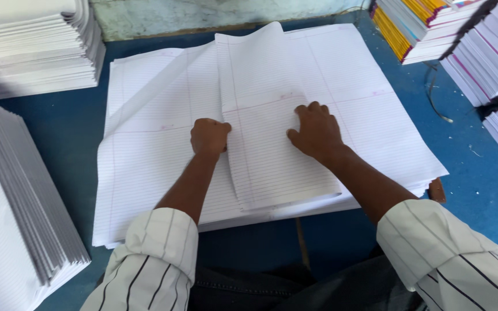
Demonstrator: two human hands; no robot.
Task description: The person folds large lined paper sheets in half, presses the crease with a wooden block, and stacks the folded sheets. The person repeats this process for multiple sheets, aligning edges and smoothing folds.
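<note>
A large stack of white ruled paper sheets [376,115] lies on a blue table [64,138]. On top of it a folded ruled sheet [266,144] runs from the far edge toward me, its far end curling up. My left hand [208,137] is a closed fist pressing down along the folded sheet's left edge. Flat on the folded sheet's right side rests my right hand [317,131], fingers together and pressing. Neither hand grips anything.
Stacks of folded white paper stand at the left [12,219] and far left [30,52]. Piles of bound booklets with yellow and pink edges [416,29] and white ones [491,63] sit at the right. A thin cord [436,98] lies on the table.
</note>
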